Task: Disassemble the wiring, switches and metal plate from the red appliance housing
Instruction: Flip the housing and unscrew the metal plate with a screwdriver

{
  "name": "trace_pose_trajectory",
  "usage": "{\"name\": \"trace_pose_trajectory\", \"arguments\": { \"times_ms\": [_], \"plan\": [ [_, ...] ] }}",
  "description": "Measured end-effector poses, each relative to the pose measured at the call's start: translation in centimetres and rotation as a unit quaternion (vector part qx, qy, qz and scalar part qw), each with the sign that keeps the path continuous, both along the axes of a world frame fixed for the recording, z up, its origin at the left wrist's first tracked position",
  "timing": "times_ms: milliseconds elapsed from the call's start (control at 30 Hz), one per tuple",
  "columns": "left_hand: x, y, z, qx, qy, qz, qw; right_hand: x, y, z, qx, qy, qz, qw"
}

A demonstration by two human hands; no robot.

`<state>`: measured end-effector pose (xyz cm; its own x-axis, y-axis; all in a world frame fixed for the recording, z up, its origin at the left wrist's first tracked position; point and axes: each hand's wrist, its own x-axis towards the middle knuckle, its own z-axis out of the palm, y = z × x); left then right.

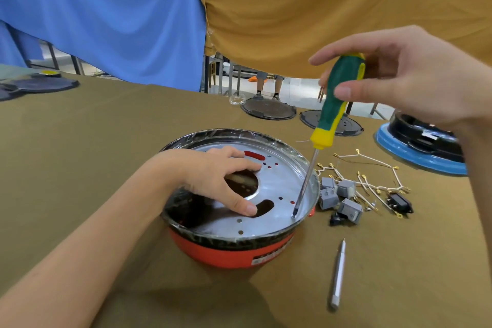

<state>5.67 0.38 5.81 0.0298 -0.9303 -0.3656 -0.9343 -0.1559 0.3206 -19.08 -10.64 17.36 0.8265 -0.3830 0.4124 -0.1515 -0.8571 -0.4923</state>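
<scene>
Red housing [229, 253] sits mid-table [106, 141], metal plate [282, 184] still seated inside its rim. Left hand [221, 176] rests on plate, fingers spread, thumb at edge of a cutout. Right hand [404, 74] pinches green-yellow screwdriver [332, 104] near handle top, tip planted on screw [293, 216] at plate's right edge. Grey switches [343, 198] and loose wires [372, 181] lie just right of housing; metal pen-like tool [338, 274] in front.
</scene>
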Motion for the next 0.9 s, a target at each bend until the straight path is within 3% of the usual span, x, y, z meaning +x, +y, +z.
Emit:
{"name": "trace_pose_trajectory", "arguments": {
  "times_ms": [133, 300, 400, 500, 600, 767, 900],
  "plan": [
    [0.0, 0.0, 0.0, -0.002, 0.000, 0.001, 1.000, 0.2, 0.0, -0.3, 0.092, -0.007, 0.038, 0.995],
    [0.0, 0.0, 0.0, 0.000, 0.001, 0.002, 1.000, 2.3, 1.0, -1.2, -0.037, -0.020, -0.108, 0.993],
    [0.0, 0.0, -0.1, 0.000, 0.000, 0.003, 1.000, 4.3, 1.9, -2.6, 0.045, -0.140, -0.109, 0.983],
    [-0.1, 0.1, -0.1, 0.004, 0.001, 0.003, 1.000, 6.0, 3.0, -3.9, 0.116, -0.297, -0.106, 0.942],
    [-0.1, 0.2, 0.0, 0.005, 0.001, 0.005, 1.000, 6.6, 4.1, -4.1, 0.148, -0.383, -0.039, 0.911],
    [0.0, 0.1, -0.1, 0.003, 0.004, 0.005, 1.000, 6.7, 5.1, -3.8, 0.244, -0.322, 0.097, 0.910],
    [-0.1, 0.1, 0.0, 0.003, 0.010, 0.009, 1.000, 6.1, 4.6, -2.9, 0.284, -0.226, -0.012, 0.932]
  ]
}}
